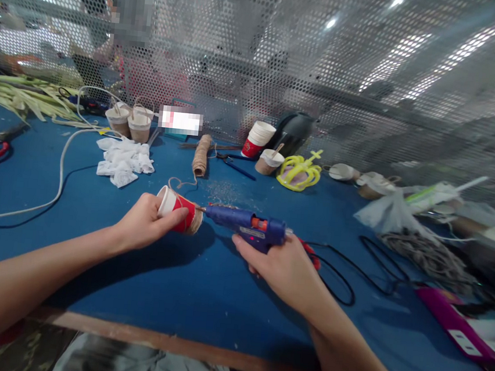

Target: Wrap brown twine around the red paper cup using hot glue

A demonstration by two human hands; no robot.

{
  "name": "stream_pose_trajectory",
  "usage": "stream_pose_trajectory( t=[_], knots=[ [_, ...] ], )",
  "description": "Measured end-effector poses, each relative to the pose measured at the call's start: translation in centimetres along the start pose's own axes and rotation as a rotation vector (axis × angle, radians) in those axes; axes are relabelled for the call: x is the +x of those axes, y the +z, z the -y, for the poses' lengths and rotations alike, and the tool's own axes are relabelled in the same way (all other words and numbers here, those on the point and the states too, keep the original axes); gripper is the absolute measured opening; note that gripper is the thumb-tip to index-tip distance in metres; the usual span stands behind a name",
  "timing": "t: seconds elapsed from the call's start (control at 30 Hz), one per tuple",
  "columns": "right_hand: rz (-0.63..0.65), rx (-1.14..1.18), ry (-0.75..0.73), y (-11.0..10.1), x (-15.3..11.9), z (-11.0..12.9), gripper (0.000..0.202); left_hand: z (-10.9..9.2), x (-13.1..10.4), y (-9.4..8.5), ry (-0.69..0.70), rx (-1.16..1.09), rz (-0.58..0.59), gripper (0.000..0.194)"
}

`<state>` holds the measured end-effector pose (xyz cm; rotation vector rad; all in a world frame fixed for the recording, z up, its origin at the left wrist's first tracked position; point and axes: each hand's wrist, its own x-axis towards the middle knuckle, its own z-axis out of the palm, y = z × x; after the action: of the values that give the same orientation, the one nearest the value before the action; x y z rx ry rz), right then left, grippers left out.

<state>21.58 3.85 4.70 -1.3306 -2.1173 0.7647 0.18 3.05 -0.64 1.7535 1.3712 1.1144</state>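
Note:
My left hand (150,218) is closed around a red and white paper cup (167,202), which lies tilted on its side in the air with its mouth to the left. Twine (195,220) is wound round the cup's base end. In my right hand (281,264) is a blue hot glue gun (244,220), fingers wrapped round its handle. The gun's nozzle meets or nearly touches the twine-wound part; I cannot tell which. A strand runs from the cup back to a spool of twine (202,155) on the blue table.
Behind stand stacked paper cups (258,140), a twine-wrapped cup (269,162), a yellow crown-like piece (299,172) and pliers (236,166). Crumpled white cloth (125,161) and a white cable (61,173) lie left. To the right are a purple power strip (457,325) and grey cord (428,258). Perforated metal screens the back.

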Motion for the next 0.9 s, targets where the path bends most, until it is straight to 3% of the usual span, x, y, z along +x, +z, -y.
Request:
stream_pose_trajectory(
  t=[0.57,0.9],
  knots=[
    [0.008,0.012,0.021,-0.01,-0.22,0.0,0.024,0.12,0.1,-0.09,-0.059,-0.054,0.044,0.033],
    [0.022,-0.062,-0.024,-0.03,-0.28,-0.23,0.033,0.05,-0.03,-0.11,-0.003,0.018,0.023,0.034]
  ],
)
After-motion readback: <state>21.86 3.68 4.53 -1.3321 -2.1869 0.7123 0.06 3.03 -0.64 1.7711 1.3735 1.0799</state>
